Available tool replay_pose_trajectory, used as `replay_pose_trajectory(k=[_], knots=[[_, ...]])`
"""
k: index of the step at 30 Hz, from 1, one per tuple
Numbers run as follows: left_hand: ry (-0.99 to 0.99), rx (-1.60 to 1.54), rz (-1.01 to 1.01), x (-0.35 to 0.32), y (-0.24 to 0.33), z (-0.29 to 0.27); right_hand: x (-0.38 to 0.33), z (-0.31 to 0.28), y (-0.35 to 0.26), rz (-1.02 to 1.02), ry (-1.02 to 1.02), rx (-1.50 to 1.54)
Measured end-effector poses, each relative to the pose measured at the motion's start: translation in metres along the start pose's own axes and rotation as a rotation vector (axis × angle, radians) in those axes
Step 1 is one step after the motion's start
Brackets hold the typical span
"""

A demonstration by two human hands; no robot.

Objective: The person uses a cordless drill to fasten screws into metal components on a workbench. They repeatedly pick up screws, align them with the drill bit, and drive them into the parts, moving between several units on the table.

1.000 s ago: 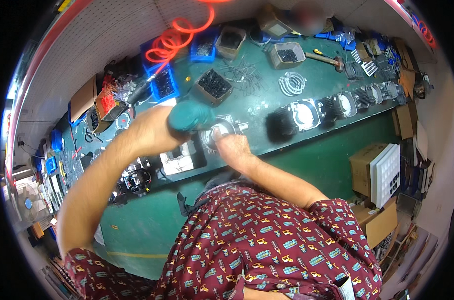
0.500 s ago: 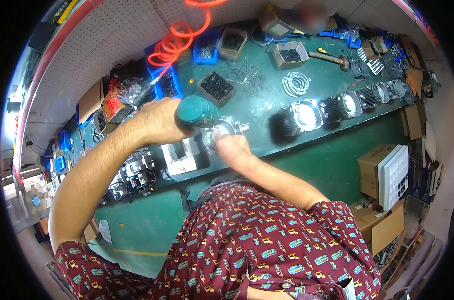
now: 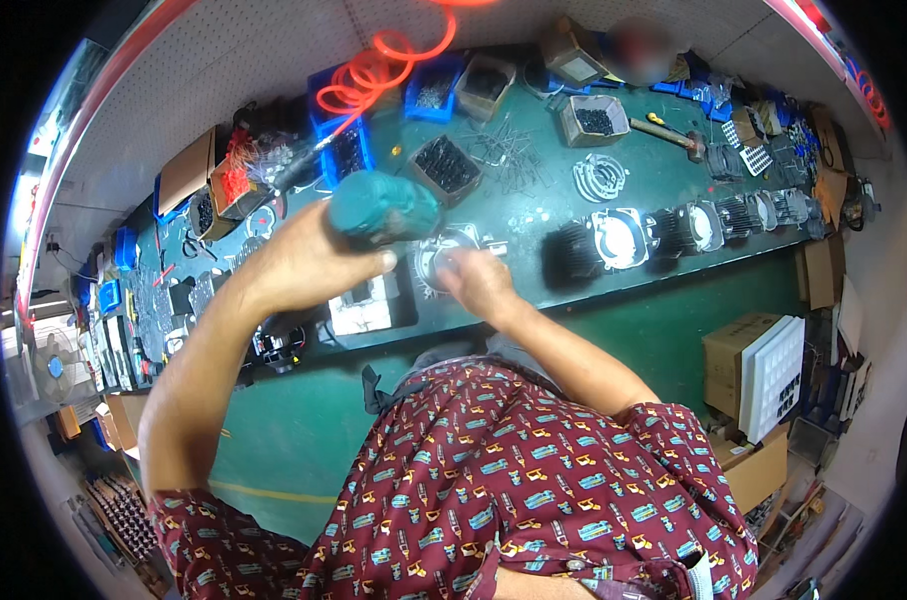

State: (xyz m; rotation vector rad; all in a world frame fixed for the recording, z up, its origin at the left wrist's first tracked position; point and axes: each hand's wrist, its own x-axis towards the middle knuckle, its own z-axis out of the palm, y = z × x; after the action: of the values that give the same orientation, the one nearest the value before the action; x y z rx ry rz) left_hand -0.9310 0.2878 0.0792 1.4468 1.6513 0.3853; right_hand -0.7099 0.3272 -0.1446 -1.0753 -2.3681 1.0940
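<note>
Left hand (image 3: 319,252) part-hidden by teal tool (image 3: 374,205), right hand (image 3: 481,282) over housing (image 3: 426,262)

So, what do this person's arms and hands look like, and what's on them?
The left hand and right hand look ungloved, with no visible watch or cable. Both forearms are bare below short, loose maroon sleeves, printed with small blue, yellow and white motifs.

This was a workshop: finned metal housings (image 3: 707,228), parts boxes (image 3: 601,140) and a hammer (image 3: 664,134) lay on the green workbench (image 3: 666,170); a red hose (image 3: 359,76) hung above it.
</note>
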Motion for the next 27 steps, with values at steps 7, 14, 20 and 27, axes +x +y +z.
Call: replay_pose_trajectory(k=[7,14,20,27], knots=[[0.217,-0.447,-0.125,-0.068,-0.055,0.04,0.004,-0.066,0.008,0.527,-0.151,1.197],[0.349,-0.672,-0.19,-0.11,-0.113,0.11,0.009,-0.071,0.004,0.63,-0.07,1.224],[0.376,-0.748,-0.136,-0.117,-0.121,0.121,0.011,-0.057,0.015,0.614,-0.069,1.332],[0.425,-0.818,-0.104,-0.117,-0.133,0.125,0.005,-0.06,0.004,0.526,-0.138,1.506]])
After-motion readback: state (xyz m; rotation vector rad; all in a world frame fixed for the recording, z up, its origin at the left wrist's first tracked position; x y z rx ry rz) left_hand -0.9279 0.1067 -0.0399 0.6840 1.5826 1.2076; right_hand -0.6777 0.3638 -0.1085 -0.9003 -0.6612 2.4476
